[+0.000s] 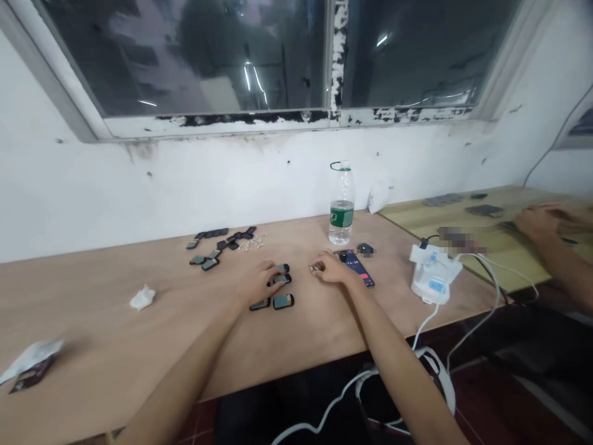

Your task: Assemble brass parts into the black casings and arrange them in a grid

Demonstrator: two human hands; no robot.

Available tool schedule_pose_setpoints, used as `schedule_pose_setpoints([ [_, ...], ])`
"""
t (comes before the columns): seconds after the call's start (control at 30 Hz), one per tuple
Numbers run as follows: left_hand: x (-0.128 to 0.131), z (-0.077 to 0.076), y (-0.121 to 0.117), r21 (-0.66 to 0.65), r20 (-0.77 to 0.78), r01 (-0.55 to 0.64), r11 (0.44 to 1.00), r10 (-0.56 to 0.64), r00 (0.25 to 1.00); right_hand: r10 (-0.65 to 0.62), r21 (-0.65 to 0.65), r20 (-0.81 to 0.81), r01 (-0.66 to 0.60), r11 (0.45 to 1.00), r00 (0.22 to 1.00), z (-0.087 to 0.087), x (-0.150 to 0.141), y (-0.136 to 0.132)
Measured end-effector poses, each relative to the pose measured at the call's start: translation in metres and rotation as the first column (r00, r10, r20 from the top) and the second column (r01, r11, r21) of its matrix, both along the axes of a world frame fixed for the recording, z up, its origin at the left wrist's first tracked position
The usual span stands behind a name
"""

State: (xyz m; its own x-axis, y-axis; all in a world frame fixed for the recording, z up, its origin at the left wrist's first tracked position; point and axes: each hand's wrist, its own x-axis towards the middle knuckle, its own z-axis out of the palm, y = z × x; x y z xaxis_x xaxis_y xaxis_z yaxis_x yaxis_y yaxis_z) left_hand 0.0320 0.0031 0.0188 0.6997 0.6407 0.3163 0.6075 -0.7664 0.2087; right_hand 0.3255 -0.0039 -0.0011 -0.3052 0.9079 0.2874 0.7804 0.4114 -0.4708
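On the desk (106, 352), four green-faced modules (281, 301) lie in a cluster, two of them partly beneath the left hand (259, 279); whether its fingers grip a module cannot be determined. The right hand (331, 267) pinches a small part (317, 267) between its fingers, beside the phone (361, 267). Small white pieces (251, 242) lie farther back.
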Motion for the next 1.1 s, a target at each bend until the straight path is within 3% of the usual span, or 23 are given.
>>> schedule_pose_setpoints([
  [0.2,0.001,-0.004,0.002,0.036,-0.042,0.007,0.999,-0.006,0.999,0.096,0.066,-0.190,-0.084,0.994,0.977,0.007,-0.018,-0.009],
  [0.37,-0.001,-0.010,-0.002,0.010,-0.014,0.010,1.000,-0.010,1.000,0.198,-0.073,-0.354,-0.238,0.969,0.914,0.000,-0.046,-0.011],
  [0.5,-0.001,-0.013,-0.002,-0.003,-0.013,0.000,1.000,-0.001,1.000,0.181,-0.131,-0.398,-0.251,0.959,0.899,-0.008,-0.056,-0.007],
  [0.67,-0.002,-0.016,-0.001,-0.047,0.020,0.016,0.999,-0.016,1.000,0.146,-0.125,-0.363,-0.203,0.971,0.920,-0.013,-0.054,-0.003],
  [0.87,0.001,-0.016,-0.002,-0.028,0.005,0.040,0.999,-0.040,0.999,0.221,-0.038,-0.241,-0.237,0.971,0.945,-0.004,-0.058,-0.013],
  [1.1,0.003,-0.012,-0.006,-0.053,0.037,0.042,0.998,-0.040,0.999,0.144,-0.067,-0.344,-0.177,0.982,0.928,-0.006,-0.066,-0.012],
])
